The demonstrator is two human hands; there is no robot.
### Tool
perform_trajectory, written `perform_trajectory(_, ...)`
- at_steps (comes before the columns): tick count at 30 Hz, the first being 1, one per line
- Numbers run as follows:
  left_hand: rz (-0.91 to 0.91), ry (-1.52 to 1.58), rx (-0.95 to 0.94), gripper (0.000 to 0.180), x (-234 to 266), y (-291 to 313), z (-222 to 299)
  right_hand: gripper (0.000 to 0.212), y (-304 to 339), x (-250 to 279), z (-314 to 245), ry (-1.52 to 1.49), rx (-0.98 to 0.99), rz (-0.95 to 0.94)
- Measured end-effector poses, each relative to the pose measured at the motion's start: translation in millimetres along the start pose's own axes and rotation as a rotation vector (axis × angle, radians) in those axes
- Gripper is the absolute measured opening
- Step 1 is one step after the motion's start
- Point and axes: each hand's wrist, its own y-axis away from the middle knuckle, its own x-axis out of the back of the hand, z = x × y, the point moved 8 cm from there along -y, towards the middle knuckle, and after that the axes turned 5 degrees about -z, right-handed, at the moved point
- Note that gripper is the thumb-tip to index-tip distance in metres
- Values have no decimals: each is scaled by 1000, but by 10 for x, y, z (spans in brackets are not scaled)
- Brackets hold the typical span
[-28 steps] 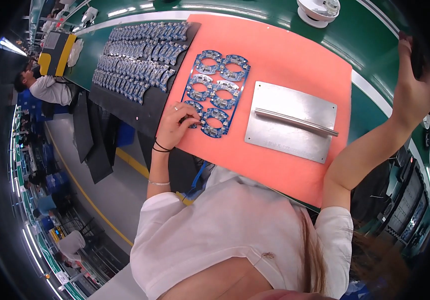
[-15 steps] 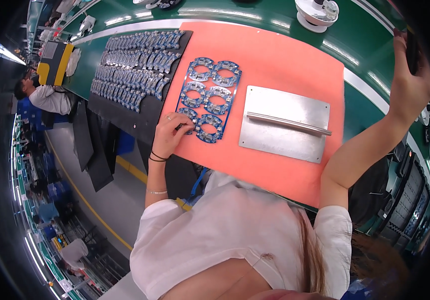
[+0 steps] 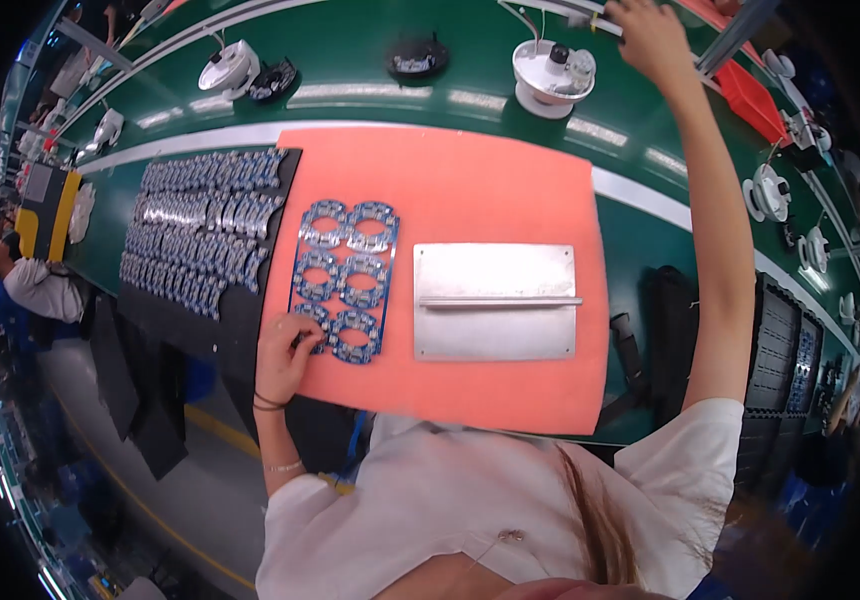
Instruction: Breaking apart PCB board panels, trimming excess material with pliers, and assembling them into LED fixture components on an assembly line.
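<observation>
A blue panel of several joined circuit boards (image 3: 362,282), with round openings, lies on a salmon-pink mat (image 3: 490,190). My left hand (image 3: 285,355) has its fingers curled and pinched at the panel's near left corner. My right arm stretches far forward over the green bench. At the top edge of the picture my right hand (image 3: 655,40) is raised near a rail, fingers stretched out and apart; I make out nothing held, though the fingertips are partly cut off. To the right of the panel lies a silver metal plate (image 3: 495,340) with a bar handle across it.
Rows of small circuit boards (image 3: 200,235) cover a black sheet at left. Along the green bench (image 3: 350,110) stand white round-based devices (image 3: 550,85) and a dark round part (image 3: 417,60). A red bin (image 3: 750,100) and black trays (image 3: 770,340) are at right. Another person (image 3: 40,288) sits far left.
My right hand has moved from the far right to the far side of the bench. My view has shifted, showing more of the bench's far side. The left hand stays at the panel's corner.
</observation>
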Motion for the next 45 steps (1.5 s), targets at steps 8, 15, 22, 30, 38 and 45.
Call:
perform_trajectory(8,44,23,-46,9,27,0,62,44,-57,-361,-320,-125,261,-120)
perform_trajectory(15,47,-26,-30,9,-3,11,46,38,-239,-421,-470,18,372,-169)
perform_trajectory(22,45,-130,-72,8,2,12,117,32,-266,-575,-424,67,309,-474)
perform_trajectory(30,88,-226,-122,8,-31,21,192,45,28,-44,171,-65,89,-278)
perform_trajectory(38,45,-191,-48,8,-32,37,135,45,676,411,-348,-333,95,-300)
perform_trajectory(45,66,-70,-25,12,-27,119,58,48,1055,715,-952,-525,133,-200)
